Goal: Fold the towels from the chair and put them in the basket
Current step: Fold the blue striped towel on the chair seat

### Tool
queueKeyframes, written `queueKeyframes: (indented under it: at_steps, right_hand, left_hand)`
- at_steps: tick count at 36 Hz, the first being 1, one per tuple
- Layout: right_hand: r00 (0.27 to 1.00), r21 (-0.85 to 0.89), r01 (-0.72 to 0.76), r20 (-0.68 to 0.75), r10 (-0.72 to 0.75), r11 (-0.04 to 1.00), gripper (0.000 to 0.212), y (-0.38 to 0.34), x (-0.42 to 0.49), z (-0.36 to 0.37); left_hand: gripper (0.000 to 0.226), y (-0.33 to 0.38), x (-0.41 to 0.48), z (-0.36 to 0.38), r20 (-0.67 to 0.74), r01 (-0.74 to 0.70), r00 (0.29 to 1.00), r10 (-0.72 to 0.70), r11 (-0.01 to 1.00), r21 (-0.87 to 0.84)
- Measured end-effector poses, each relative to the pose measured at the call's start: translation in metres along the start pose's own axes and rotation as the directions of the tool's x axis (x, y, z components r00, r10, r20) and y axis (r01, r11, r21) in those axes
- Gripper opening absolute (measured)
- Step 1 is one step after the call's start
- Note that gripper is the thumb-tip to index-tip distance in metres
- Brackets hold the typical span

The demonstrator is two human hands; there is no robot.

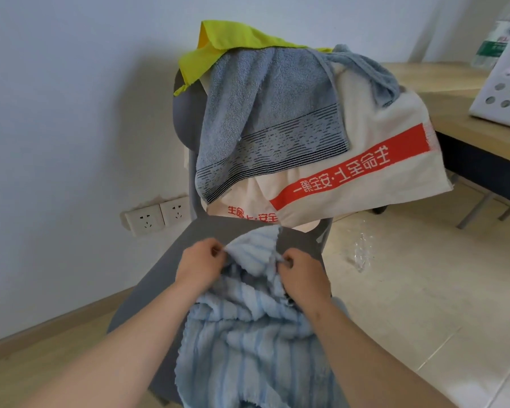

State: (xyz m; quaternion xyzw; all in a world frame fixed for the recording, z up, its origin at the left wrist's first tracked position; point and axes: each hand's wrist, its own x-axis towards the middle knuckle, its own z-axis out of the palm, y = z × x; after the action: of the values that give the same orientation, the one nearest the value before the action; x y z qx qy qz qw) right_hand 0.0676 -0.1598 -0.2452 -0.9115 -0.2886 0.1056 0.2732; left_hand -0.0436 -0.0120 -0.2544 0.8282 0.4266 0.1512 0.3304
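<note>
While the left hand [202, 262] and right hand [299, 270] each pinch a corner of the striped blue towel [248, 334] bunched below them on the chair [159, 275], uneven tension could skew the fold, or a corner might slip

Lighting bright, even, diffuse. Soft shadow lies on the wall [147, 107] left of the chair [189, 128]. Wide-angle distortion bends the edges; foreground slightly soft.

Fingertips of my left hand [199, 265] and right hand [302, 275] buried in striped blue towel [248, 334] folds. Its lower end cut by bottom edge. Back of chair [188, 125] mostly under draped towels [271, 107]. Right edge crops basket [504, 95]. Label on bottle [495, 39] blurred, unreadable.
</note>
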Motion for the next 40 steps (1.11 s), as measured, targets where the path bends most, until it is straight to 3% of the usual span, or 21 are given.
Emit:
queueKeyframes:
  at_steps: [4,7,10,12,15,17,19,21,25,28,32,36,40]
  right_hand:
    - [0.953,0.066,0.023,-0.304,-0.002,0.998,0.02,-0.005,0.012,-0.014]
    - [0.926,0.229,-0.008,-0.367,0.094,0.973,0.027,-0.011,0.021,-0.02]
    - [0.916,0.286,0.118,-0.402,0.007,0.951,0.037,-0.017,0.018,-0.015]
    - [0.914,0.234,0.21,-0.391,-0.105,0.949,0.029,-0.016,0.014,-0.004]
    - [0.977,0.135,0.212,-0.059,-0.206,0.968,0.02,-0.007,0.009,0.016]
    - [0.966,-0.023,0.227,0.135,-0.222,0.974,0.024,0.001,0.004,0.026]
    - [0.964,-0.199,0.241,0.163,-0.211,0.95,0.028,0.006,0.0,0.032]
    - [0.977,-0.194,0.184,0.141,-0.158,0.964,0.027,0.004,-0.003,0.031]
    - [0.946,-0.104,0.139,0.307,-0.101,0.985,0.023,-0.004,-0.002,0.024]
    - [0.965,-0.174,0.173,0.228,-0.131,0.969,0.025,-0.004,-0.003,0.02]
    - [0.984,-0.329,0.178,0.081,-0.16,0.927,0.025,-0.001,0.001,0.018]
    - [0.991,-0.414,0.117,-0.008,-0.132,0.903,0.031,0.005,0.007,0.013]
    - [0.992,-0.388,0.125,0.054,-0.113,0.913,0.033,0.009,0.017,0.007]
  left_hand:
    - [0.019,0.004,0.022,-0.022,-0.186,0.069,0.972,-0.141,0.936,-0.345]
    - [0.013,0.009,0.03,-0.029,-0.204,0.097,0.956,-0.209,0.886,-0.453]
    - [0.022,0.011,0.028,-0.018,-0.251,0.072,0.956,-0.15,0.953,-0.294]
    - [0.019,0.012,0.019,-0.007,-0.25,0.044,0.964,-0.09,0.982,-0.181]
    - [0.019,0.013,0.004,0.013,-0.07,-0.018,0.997,0.017,1.0,-0.022]
    - [0.008,0.01,-0.007,0.025,0.114,-0.058,0.992,0.045,0.992,0.11]
    - [0.028,0.004,-0.016,0.034,0.239,-0.158,0.968,0.077,0.927,0.341]
    - [0.042,-0.004,-0.022,0.036,0.26,-0.248,0.956,0.134,0.844,0.477]
    - [0.028,-0.006,-0.022,0.022,0.241,-0.219,0.964,0.108,0.837,0.502]
    - [0.059,-0.005,-0.021,0.011,0.186,-0.176,0.979,0.086,0.821,0.544]
    - [0.048,-0.009,-0.022,0.012,0.123,-0.193,0.981,0.15,0.788,0.584]
    - [0.027,-0.013,-0.015,0.017,0.192,-0.237,0.969,0.155,0.801,0.55]
    - [0.059,-0.01,0.001,0.009,0.337,-0.232,0.94,0.059,0.832,0.504]
